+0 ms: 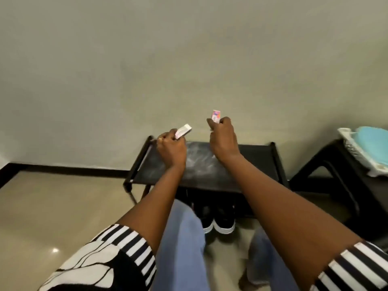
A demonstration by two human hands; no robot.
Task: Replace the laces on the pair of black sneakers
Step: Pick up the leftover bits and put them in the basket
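Low down, a pair of black sneakers [218, 219] with white soles stands side by side on the floor under a black rack [210, 164], their ends toward the viewer. Above its dusty top surface, both arms reach forward. The left hand [171, 147] pinches a small white box [183, 131], tilted up-right. The right hand [222, 137] grips a small pink box [216, 116], held upright.

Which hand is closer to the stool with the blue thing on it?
The right hand. It is held over the middle of the black rack, which stands just beside the stool. The left hand is over the rack's far end, farther away.
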